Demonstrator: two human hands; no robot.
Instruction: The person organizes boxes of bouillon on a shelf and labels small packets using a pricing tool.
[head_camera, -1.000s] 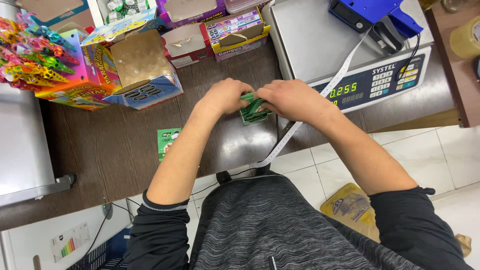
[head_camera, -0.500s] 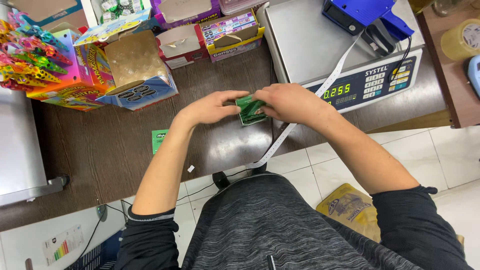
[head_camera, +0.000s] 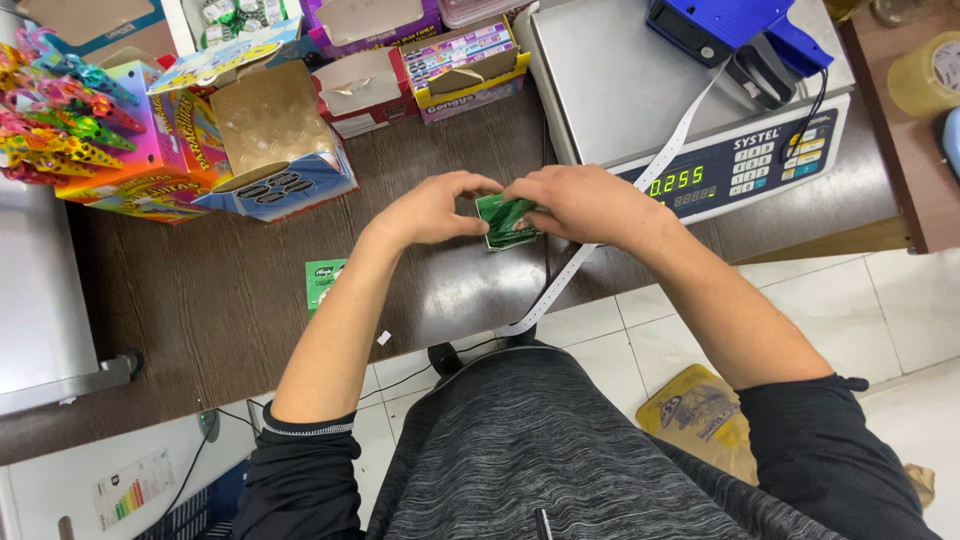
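Both hands meet over the dark wooden counter (head_camera: 200, 310) around a small stack of green packets (head_camera: 505, 222). My left hand (head_camera: 435, 208) pinches the stack's left edge with fingertips and thumb. My right hand (head_camera: 585, 203) covers its right side with fingers curled over it. Another green packet (head_camera: 323, 281) lies flat on the counter beside my left forearm. Part of the held stack is hidden under my right fingers.
A digital scale (head_camera: 700, 110) stands at the right with a blue label gun (head_camera: 735, 35) on its pan and a white paper strip (head_camera: 570, 270) trailing off the counter. Open display boxes of sweets (head_camera: 275, 140) line the back. A tape roll (head_camera: 925, 80) sits far right.
Both hands stayed together on the green packets, shifting only slightly while working at them. The view moved a little; the loose packet on the counter stayed put.
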